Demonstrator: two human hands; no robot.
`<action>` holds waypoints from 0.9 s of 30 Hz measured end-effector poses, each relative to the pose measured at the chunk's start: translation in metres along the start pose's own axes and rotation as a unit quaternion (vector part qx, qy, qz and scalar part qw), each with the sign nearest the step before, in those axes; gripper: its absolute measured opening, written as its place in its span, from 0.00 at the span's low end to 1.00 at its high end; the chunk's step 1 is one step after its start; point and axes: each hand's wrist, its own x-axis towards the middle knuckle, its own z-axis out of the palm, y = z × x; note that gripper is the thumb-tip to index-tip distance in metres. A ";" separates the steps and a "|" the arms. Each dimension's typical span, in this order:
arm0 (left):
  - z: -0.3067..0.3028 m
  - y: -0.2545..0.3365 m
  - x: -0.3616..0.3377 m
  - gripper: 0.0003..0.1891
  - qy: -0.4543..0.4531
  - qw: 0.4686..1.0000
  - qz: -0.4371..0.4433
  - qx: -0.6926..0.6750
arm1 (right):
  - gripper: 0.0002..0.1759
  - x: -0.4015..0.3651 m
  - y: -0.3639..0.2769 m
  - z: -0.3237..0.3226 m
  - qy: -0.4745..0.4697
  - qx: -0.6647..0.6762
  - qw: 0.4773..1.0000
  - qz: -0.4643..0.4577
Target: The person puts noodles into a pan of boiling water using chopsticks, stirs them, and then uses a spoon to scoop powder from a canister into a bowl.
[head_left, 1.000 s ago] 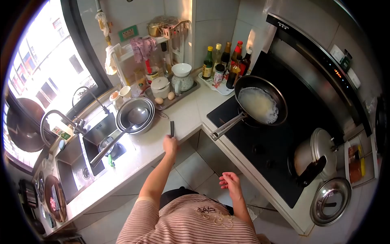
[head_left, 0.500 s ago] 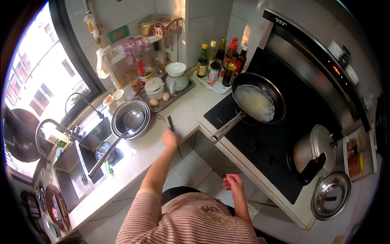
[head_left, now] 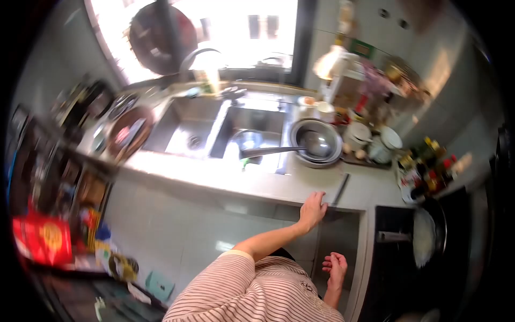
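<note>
My left hand (head_left: pixel 312 212) is over the counter's front edge, fingers apart and holding nothing. Just right of it, dark chopsticks (head_left: pixel 341 189) lie on the counter, their lower end at the edge. A small gap seems to separate fingers and chopsticks. Lower down, in front of my body, my right hand (head_left: pixel 336 269) hangs with loosely curled fingers and nothing visible in them. Behind the chopsticks stand nested metal bowls (head_left: pixel 296 127) with a ladle (head_left: pixel 279 151) resting in them, its handle reaching out over the sink.
To the left is a double sink (head_left: pixel 185 121) under the window. A frying pan (head_left: pixel 444 222) with pale contents sits on the black stove (head_left: pixel 391 273) at right. Sauce bottles (head_left: pixel 437 172) and a lidded white pot (head_left: pixel 358 133) line the back. A red bag (head_left: pixel 43 240) is at far left.
The view has swung left, toward the sink and window. My left hand has let go of the chopsticks, which now lie on the counter. My right hand stays low with curled fingers.
</note>
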 end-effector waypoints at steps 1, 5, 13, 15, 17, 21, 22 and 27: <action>-0.017 -0.010 -0.011 0.17 0.019 1.000 -0.002 -0.020 | 0.10 0.006 -0.003 0.008 -0.037 -0.016 0.999 -0.002; -0.097 -0.084 -0.065 0.15 0.200 0.976 -0.080 0.022 | 0.10 0.028 -0.008 0.050 -0.165 -0.070 0.984 -0.007; -0.247 -0.188 -0.246 0.17 0.305 0.857 -0.404 0.094 | 0.12 -0.003 0.034 0.178 -0.405 -0.195 0.893 0.012; -0.274 -0.198 -0.270 0.17 0.299 0.837 -0.457 0.035 | 0.12 -0.030 0.048 0.209 -0.449 -0.204 0.870 0.023; -0.298 -0.210 -0.280 0.17 0.335 0.810 -0.481 -0.031 | 0.12 -0.057 0.065 0.241 -0.490 -0.216 0.843 0.044; -0.367 -0.244 -0.284 0.17 0.322 0.783 -0.505 -0.168 | 0.12 -0.096 0.099 0.318 -0.536 -0.272 0.797 0.067; -0.385 -0.252 -0.286 0.18 0.316 0.784 -0.498 -0.194 | 0.12 -0.104 0.111 0.340 -0.535 -0.279 0.795 0.070; -0.490 -0.292 -0.295 0.18 0.334 0.774 -0.481 -0.243 | 0.13 -0.147 0.152 0.457 -0.555 -0.328 0.761 0.071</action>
